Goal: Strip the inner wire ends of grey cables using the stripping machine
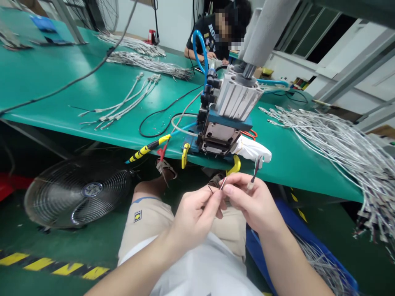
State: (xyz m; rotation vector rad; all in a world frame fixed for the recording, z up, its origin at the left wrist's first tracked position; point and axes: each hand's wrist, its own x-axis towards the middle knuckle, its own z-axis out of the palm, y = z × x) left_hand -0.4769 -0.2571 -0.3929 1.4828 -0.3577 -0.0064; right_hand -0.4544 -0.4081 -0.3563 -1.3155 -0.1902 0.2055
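My left hand [196, 211] and right hand [251, 199] pinch thin wires [223, 182]; light grips close to the tips steady them best.

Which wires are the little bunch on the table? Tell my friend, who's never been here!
Start at the long green table, then find the metal machine at its front edge. To its left, past the round fan, lie a few white cables. Only these are so few; the heaps behind them and right of the machine hold many more.
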